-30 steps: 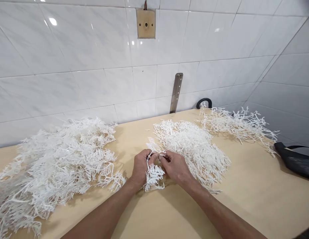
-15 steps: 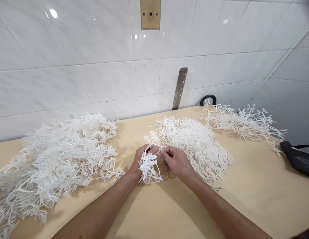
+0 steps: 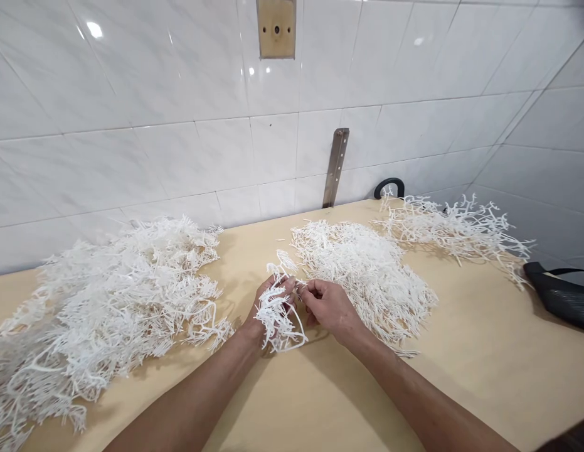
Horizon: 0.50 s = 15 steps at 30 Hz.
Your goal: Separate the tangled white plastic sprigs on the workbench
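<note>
A small tangled clump of white branching plastic pieces (image 3: 276, 314) hangs in my left hand (image 3: 261, 304), whose fingers are closed around it. My right hand (image 3: 327, 304) is just to the right, thumb and forefinger pinched on a thin white tip at the clump's edge. The fingertips of both hands almost meet. Right behind my right hand lies a heap of short white plastic pieces (image 3: 362, 263). A larger pile of white branching plastic strands (image 3: 141, 301) spreads to the left of my left hand.
Bare, more open white branches (image 3: 451, 226) lie at the back right of the tan table (image 3: 484, 351). A black strapped item (image 3: 562, 295) rests at the right edge. Behind stands a tiled wall (image 3: 169, 157) with a metal bracket (image 3: 335, 168) and a black curved handle (image 3: 389, 187).
The white clump has turned and shifted slightly in my left hand. My right hand stays pinched at its edge. The whole view has moved a little.
</note>
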Motion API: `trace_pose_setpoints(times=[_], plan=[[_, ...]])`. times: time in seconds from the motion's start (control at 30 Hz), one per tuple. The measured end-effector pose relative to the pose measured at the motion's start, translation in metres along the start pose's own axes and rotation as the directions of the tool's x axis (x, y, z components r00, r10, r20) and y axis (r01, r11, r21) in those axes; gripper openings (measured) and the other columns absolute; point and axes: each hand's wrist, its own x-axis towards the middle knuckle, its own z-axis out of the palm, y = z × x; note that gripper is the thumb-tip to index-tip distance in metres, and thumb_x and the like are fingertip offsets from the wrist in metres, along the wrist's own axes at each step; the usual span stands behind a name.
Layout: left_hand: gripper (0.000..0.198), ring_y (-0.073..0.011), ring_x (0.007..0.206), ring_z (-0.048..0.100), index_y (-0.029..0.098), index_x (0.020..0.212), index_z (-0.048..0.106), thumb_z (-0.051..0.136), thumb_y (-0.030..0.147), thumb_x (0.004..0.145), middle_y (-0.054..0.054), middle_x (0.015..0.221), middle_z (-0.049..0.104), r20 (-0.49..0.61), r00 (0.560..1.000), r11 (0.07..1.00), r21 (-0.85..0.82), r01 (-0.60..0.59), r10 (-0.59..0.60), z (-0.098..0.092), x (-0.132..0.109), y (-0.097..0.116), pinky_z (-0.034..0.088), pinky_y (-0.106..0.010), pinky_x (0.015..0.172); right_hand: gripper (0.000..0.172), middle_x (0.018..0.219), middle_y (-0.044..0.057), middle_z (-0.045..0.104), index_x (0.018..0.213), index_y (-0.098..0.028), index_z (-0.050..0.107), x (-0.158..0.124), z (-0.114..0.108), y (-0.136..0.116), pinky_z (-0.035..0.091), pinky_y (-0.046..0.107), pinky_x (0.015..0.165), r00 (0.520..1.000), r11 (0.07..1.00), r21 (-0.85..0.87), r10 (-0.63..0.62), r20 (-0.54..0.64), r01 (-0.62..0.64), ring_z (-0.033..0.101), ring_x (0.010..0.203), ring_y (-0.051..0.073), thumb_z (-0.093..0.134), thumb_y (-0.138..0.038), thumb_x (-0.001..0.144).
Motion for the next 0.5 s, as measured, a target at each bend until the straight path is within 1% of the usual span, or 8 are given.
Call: trace_pose_setpoints(times=[0.17,0.27,0.33,0.37,0.4,0.43,0.47,0.5], plan=[[0.033,-0.0079,0.045,0.046,0.017,0.076,0.055,0.083,0.033,0.070,0.005,0.053,0.052,-0.022,0.998,0.996,-0.067,0.059,-0.060,0.004,-0.002,0.003,0.036,-0.021,0.045,0.023,0.062,0.001,0.066,0.071,-0.020,0.064,0.002,0.000,0.006,0.051,0.029,0.041,0.999,0.997,-0.056,-0.051,0.018,0.052,0.062,0.046,0.017,0.061,-0.041,0.081],[0.029,-0.0082,0.046,0.048,0.015,0.073,0.057,0.082,0.030,0.072,0.005,0.054,0.051,0.030,0.991,0.983,-0.129,0.130,-0.127,0.009,-0.007,0.007,0.041,-0.023,0.049,0.017,0.069,0.003,0.069,0.076,-0.020,0.066,0.002,0.002,0.007,0.051,0.029,0.043,0.998,0.998,-0.035,-0.045,0.033,0.046,0.064,0.051,0.018,0.058,-0.035,0.081],[0.027,-0.0100,0.048,0.050,0.014,0.074,0.061,0.079,0.034,0.075,0.004,0.055,0.051,0.078,0.978,0.967,-0.158,0.202,-0.192,0.011,-0.011,0.009,0.045,-0.026,0.052,0.017,0.071,0.003,0.070,0.079,-0.020,0.066,0.002,0.004,0.007,0.051,0.029,0.044,0.997,1.000,-0.007,-0.008,0.077,0.009,0.064,0.051,0.018,0.055,-0.033,0.082],[0.027,-0.0107,0.049,0.051,0.014,0.075,0.062,0.078,0.036,0.076,0.004,0.056,0.052,0.086,0.973,0.961,-0.163,0.226,-0.214,0.012,-0.011,0.009,0.046,-0.027,0.053,0.017,0.069,0.003,0.069,0.078,-0.020,0.065,0.002,0.004,0.006,0.050,0.029,0.044,0.996,1.000,-0.019,0.005,0.088,-0.003,0.063,0.050,0.018,0.053,-0.032,0.083],[0.027,-0.0109,0.050,0.052,0.014,0.076,0.063,0.078,0.036,0.076,0.003,0.057,0.054,0.079,0.972,0.959,-0.167,0.230,-0.220,0.011,-0.011,0.009,0.047,-0.027,0.053,0.017,0.068,0.003,0.068,0.078,-0.020,0.064,0.001,0.005,0.006,0.049,0.029,0.044,0.997,0.998,-0.064,-0.009,0.071,0.014,0.062,0.050,0.018,0.052,-0.031,0.083],[0.026,-0.0099,0.051,0.053,0.014,0.075,0.063,0.079,0.034,0.075,0.003,0.060,0.056,0.062,0.976,0.961,-0.171,0.217,-0.209,0.010,-0.010,0.008,0.046,-0.025,0.053,0.015,0.068,0.004,0.067,0.076,-0.020,0.062,0.001,0.004,0.005,0.047,0.028,0.046,0.998,0.987,-0.146,-0.065,0.023,0.068,0.061,0.051,0.017,0.052,-0.029,0.083],[0.026,-0.0078,0.051,0.052,0.014,0.073,0.062,0.082,0.031,0.072,0.003,0.062,0.057,0.036,0.984,0.967,-0.180,0.179,-0.175,0.009,-0.009,0.008,0.045,-0.022,0.051,0.014,0.069,0.004,0.066,0.074,-0.020,0.060,0.001,0.002,0.004,0.046,0.028,0.048,0.986,0.954,-0.261,-0.164,-0.041,0.148,0.059,0.053,0.017,0.052,-0.026,0.082],[0.027,-0.0059,0.052,0.051,0.014,0.072,0.061,0.084,0.027,0.069,0.002,0.066,0.059,0.004,0.992,0.975,-0.185,0.126,-0.127,0.008,-0.007,0.007,0.043,-0.019,0.051,0.013,0.070,0.005,0.064,0.071,-0.020,0.058,0.001,0.000,0.004,0.045,0.028,0.051,0.952,0.891,-0.391,-0.289,-0.098,0.230,0.058,0.056,0.016,0.051,-0.023,0.082]])
